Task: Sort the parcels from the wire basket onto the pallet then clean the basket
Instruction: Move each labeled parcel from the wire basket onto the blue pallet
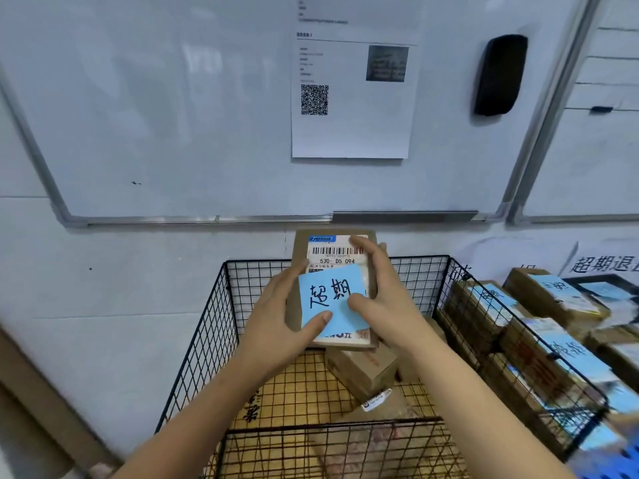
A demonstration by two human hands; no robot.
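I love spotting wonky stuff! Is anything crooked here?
Yes. The blue note on the box held by the left hand and right hand sits tilted and covers part of the printed label.

Left hand (pixel 276 319) and right hand (pixel 383 292) raised — fingers curled, gripping

The parcel (pixel 370 267) at centre carries a white shipping label (pixel 337 255) with a barcode and the code "530- D5 094"; a blue sticky note (pixel 332 299) over its lower half reads "超期" in black handwriting; at 3 o'clock a wall sign (pixel 601 262) reads "超期退", cut off at the edge; at 12 o'clock a printed sheet (pixel 352 133) bears a QR code (pixel 314 99), its small text too blurred to read.
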